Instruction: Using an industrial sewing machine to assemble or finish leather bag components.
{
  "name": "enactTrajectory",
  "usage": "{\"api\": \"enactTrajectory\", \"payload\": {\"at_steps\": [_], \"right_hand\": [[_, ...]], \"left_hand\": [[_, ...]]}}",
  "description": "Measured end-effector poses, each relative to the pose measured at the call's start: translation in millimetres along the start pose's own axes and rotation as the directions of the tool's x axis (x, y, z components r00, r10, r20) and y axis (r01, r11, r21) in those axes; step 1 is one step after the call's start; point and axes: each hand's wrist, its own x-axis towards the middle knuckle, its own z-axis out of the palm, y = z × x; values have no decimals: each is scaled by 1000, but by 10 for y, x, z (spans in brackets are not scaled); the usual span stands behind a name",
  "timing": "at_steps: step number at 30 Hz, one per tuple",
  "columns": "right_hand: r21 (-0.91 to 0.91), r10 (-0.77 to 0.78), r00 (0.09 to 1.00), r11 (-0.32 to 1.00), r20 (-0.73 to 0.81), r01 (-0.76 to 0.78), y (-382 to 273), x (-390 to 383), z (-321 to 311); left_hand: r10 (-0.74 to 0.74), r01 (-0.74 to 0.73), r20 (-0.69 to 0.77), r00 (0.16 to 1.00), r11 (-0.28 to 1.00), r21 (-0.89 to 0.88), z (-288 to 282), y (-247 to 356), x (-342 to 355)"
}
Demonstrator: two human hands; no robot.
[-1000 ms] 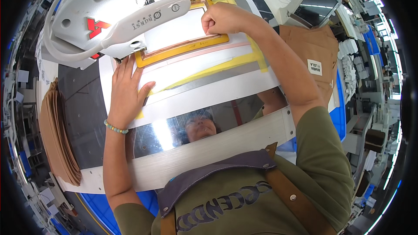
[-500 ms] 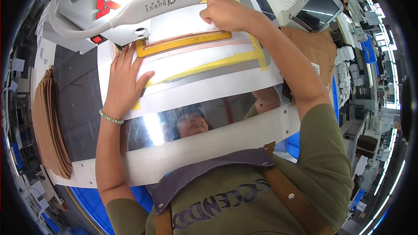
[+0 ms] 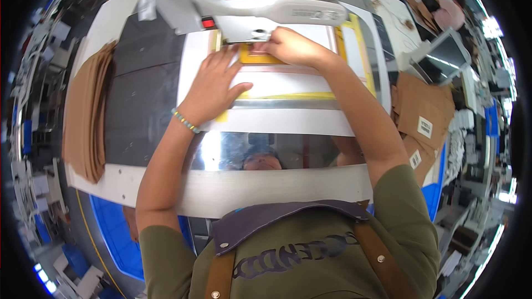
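Note:
My left hand (image 3: 213, 86) lies flat and open on the left part of a white sheet template (image 3: 260, 117), thumb spread to the right. Yellow tape edges the template, and an amber frame (image 3: 339, 47) is set into it. My right hand (image 3: 293, 47) is closed, its fingertips pressed down at the frame's near bar beside a small pinkish-brown strip (image 3: 258, 50). Whether they grip the strip is too blurred to tell. Just beyond both hands stands the white head of a sewing machine (image 3: 185, 5), with a white gooseneck lamp (image 3: 307, 11) across it.
A stack of brown folded pieces (image 3: 91, 116) stands at the left, and more brown pieces (image 3: 426, 102) with white labels lie right. A small screen (image 3: 440, 58) stands at the far right. A shiny metal plate (image 3: 233, 147) borders the near edge; a blue bin (image 3: 119, 232) sits below.
My right hand has come from the frame's far side to its near bar, close to my left hand. My left hand stays flat on the template. The whole view has shifted and turned.

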Motion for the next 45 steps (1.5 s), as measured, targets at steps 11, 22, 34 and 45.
{"api": "enactTrajectory", "payload": {"at_steps": [11,22,34,45], "right_hand": [[-230,-871,491,484,-29,844,-1928,-1176,365],[-96,-869,460,481,-183,871,-2237,-1795,516],[-111,-798,593,602,-107,790,-1811,-1778,79],[-457,-581,789,657,199,599,-848,-1046,455]], "left_hand": [[-481,583,-342,807,744,327,-1152,-1897,-1123],[-703,744,-245,667,646,171,-1469,-2832,-2498],[-685,919,-633,360,376,116,-1551,-2796,-2683],[-184,302,-412,892,922,241,-596,-917,-1498]]}}
